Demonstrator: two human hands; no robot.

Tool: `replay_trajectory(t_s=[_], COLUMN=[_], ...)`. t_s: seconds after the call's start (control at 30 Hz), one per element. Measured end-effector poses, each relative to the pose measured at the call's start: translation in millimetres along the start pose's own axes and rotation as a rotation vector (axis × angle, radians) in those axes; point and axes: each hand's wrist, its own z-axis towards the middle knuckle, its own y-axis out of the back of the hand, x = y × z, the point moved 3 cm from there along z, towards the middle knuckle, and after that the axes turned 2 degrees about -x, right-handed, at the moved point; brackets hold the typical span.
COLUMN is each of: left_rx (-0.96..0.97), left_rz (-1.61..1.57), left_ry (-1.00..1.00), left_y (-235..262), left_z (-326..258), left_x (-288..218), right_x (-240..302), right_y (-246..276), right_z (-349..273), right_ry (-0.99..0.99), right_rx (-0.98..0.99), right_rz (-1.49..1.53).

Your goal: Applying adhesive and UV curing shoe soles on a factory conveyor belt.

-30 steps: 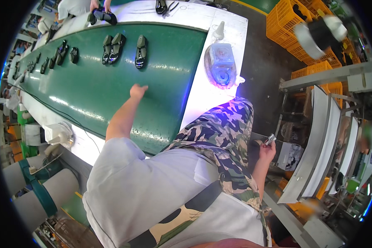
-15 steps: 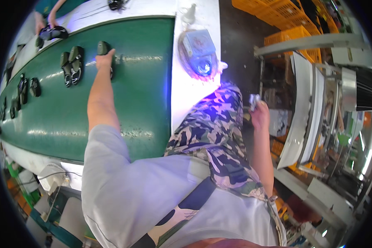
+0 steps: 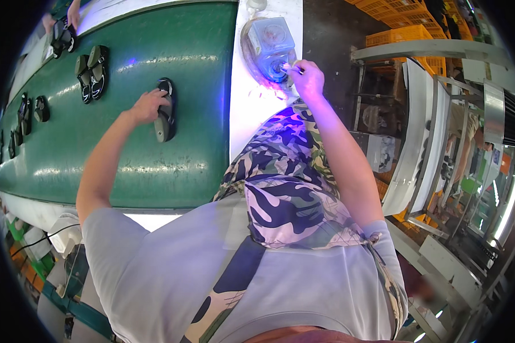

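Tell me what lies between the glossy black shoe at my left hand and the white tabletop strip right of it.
The head view shows only bare, shiny green surface between the black shoe and the white strip.

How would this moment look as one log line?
Left hand: touching black shoe | right hand: pinching small item beside clear container | shoe pair: farther left, green surface

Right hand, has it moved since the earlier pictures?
Yes. Against the translucent blue box on the white tabletop, the right hand has moved up and left in the view, from farther off to close by.
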Motion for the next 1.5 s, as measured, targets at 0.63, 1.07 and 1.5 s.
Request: replay_trajectory(t_s=[0.63,1.07,1.5], left_rx=[0.053,-0.856,-0.981], left_rz=[-0.929,-1.248,-0.468], left_ry=[0.843,-0.167,-0.65], left_y=[-28,97,200], left_z=[-11,50,43], left_x=[-27,-183,-291], right_x=[19,-25,67], right_y=[-14,32,105], right_z=[5,-9,-7], right_ry=[-0.005,-0.643,-0.224], right_rx=[0.243,0.034,-0.076], right_rz=[-0.247,0.363,1.154])
